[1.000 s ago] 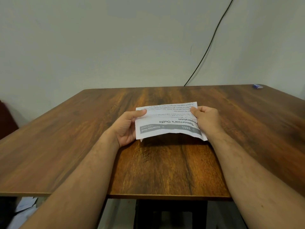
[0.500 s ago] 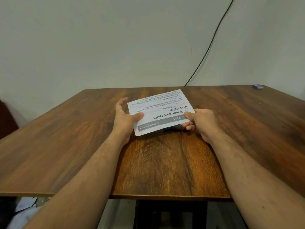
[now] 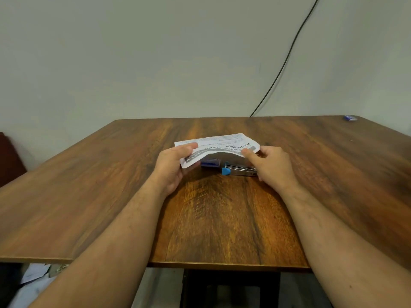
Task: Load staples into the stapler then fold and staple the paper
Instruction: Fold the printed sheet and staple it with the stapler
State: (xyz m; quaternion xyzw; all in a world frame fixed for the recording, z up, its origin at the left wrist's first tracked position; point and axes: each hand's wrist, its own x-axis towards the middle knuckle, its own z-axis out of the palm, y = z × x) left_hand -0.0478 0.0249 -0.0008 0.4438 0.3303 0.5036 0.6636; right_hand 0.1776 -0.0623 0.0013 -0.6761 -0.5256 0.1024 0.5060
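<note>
Both hands pinching printed paper (image 3: 219,145): left hand (image 3: 172,165), right hand (image 3: 272,166) gripping its side edges, sheet arching just above stapler (image 3: 239,171). Risk: sagging sheet snagging stapler, creasing crooked.

— We note soft, even, rather dim indoor light; the wall (image 3: 155,63) reads a flat grey-green with no hard hotspots.

— Agreed. We see a faint warm sheen on the table (image 3: 222,218) near its front edge, no real glare. A dark shadow sits under the lifted paper (image 3: 222,143).

— Print on the paper is smeared; we can't read most of it. Both hands look slightly motion-blurred.

— Wide-angle stretch at the borders: our forearms balloon toward the lower corners and the table's edges splay outward. The blue object (image 3: 350,118) at the far corner is too small to resolve.
</note>
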